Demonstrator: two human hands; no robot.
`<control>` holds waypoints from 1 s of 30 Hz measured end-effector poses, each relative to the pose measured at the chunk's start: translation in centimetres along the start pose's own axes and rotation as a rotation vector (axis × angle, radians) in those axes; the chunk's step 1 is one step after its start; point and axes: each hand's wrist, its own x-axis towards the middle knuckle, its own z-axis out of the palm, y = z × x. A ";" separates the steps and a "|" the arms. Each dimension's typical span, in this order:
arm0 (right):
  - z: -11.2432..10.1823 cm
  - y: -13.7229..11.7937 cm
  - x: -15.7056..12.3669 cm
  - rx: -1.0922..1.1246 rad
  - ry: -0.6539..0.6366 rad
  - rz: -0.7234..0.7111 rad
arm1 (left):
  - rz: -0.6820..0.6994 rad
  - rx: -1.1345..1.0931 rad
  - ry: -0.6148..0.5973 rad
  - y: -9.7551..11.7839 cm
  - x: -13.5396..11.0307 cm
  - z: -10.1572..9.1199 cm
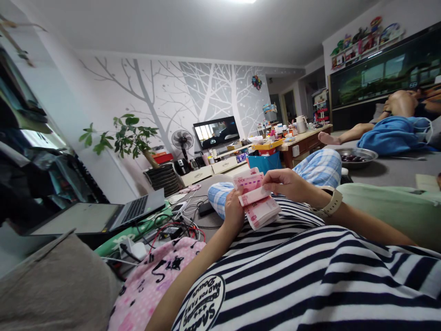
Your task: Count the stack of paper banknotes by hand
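Observation:
I lie back in a striped shirt (310, 276). My left hand (233, 212) grips a thick stack of pink banknotes (263, 212) from below, resting on my belly. My right hand (287, 184), with a pale watch at the wrist, pinches the upper notes (248, 181) and bends them up off the stack. Both hands are closed on the money. Past the notes, my knees in blue checked trousers (319, 168) show.
An open laptop (103, 216) sits at left among tangled cables (179, 225). A pink cushion (155, 280) lies beside my left arm. A metal bowl of dark fruit (354, 157) stands at right. Another person lies at far right (396, 108). A TV (216, 131) and fan (182, 140) stand far off.

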 end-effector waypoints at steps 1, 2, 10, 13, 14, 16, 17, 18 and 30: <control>0.0 0.0 0.0 0.001 -0.002 0.001 | -0.015 -0.017 -0.011 -0.2 0.0 -0.1; 0.0 0.0 0.0 0.006 -0.006 0.004 | -0.033 -0.034 -0.028 -0.3 0.1 -0.1; 0.0 -0.6 -0.2 0.132 -0.096 0.051 | -0.059 -0.110 -0.035 -0.5 0.1 0.0; -0.1 -0.8 -0.2 0.134 -0.096 0.058 | -0.086 -0.172 -0.030 -0.4 0.0 0.1; -0.1 -0.7 -0.1 0.117 -0.078 0.055 | -0.095 -0.208 -0.038 -0.5 0.0 0.2; -0.2 -0.4 0.0 0.060 -0.035 0.046 | -0.116 -0.262 -0.054 -0.7 0.1 0.2; -0.3 -0.2 0.0 0.028 -0.009 0.042 | -0.126 -0.276 -0.059 -0.8 0.1 0.3; -0.3 0.1 0.1 -0.005 0.020 0.040 | -0.135 -0.287 -0.061 -1.0 0.2 0.3; -0.5 1.0 0.4 -0.187 0.227 0.094 | -0.161 -0.403 -0.137 -1.8 0.2 0.0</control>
